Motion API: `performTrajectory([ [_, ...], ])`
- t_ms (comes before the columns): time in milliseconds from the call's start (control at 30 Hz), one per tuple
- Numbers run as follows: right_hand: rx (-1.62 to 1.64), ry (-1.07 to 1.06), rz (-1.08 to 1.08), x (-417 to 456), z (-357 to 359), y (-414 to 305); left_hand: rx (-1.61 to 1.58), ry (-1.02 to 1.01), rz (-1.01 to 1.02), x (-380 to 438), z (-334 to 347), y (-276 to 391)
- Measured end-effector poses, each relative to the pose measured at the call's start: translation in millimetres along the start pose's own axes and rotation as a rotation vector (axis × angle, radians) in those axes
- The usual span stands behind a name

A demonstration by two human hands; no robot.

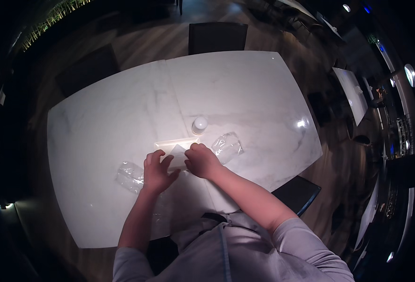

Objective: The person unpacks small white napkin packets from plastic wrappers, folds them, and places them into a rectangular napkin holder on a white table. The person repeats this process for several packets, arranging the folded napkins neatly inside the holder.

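Observation:
A shallow rectangular white tray (163,143) lies on the marble table before me, with a thin white sheet (178,151) over it, one corner pointing away from me. My left hand (158,171) is at the tray's left side, fingers curled and thumb apart from them; whether it touches the sheet is unclear. My right hand (202,160) has its fingers bent together at the right edge of the sheet and seems to pinch it. Just beyond the tray stands a small white cylindrical container (200,125). The near part of the tray is partly hidden by my hands.
Crumpled clear plastic wrappers lie on both sides, one (227,147) right of my right hand, another (130,176) left of my left wrist. The marble table (116,116) has a seam across it. Dark chairs stand at its far side (218,38) and near right (295,194).

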State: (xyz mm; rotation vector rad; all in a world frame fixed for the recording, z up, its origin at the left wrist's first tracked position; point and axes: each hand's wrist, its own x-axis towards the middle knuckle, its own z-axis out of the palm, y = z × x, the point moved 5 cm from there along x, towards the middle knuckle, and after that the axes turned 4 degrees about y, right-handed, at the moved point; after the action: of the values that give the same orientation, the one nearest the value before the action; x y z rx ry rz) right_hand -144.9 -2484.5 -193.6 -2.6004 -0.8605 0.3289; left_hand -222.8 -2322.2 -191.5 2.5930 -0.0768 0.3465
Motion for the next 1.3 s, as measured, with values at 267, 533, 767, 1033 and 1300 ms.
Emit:
performTrajectory([
  [267, -0.267, -0.251, 0.099, 16.6, -20.0, -27.1, 0.03, -0.072, 0.053, 6.6, 4.3, -9.4],
  [533, -0.068, -0.059, 0.074, 12.0, -36.4, -0.1, 0.019, 0.029, 0.057, 35.5, 13.1, -15.0],
  [767, 0.156, 0.013, -0.004, -3.6, -47.3, 42.6, 0.002, 0.131, 0.12, 32.1, 10.3, -14.9],
  [1033, -0.116, -0.098, 0.106, 24.5, -29.4, 2.0, -0.027, 0.035, 0.042, 35.8, 10.5, -19.2],
  [1300, -0.282, -0.189, 0.18, 51.2, -32.8, -22.3, -0.011, 0.024, 0.017, 40.3, 8.7, -20.1],
])
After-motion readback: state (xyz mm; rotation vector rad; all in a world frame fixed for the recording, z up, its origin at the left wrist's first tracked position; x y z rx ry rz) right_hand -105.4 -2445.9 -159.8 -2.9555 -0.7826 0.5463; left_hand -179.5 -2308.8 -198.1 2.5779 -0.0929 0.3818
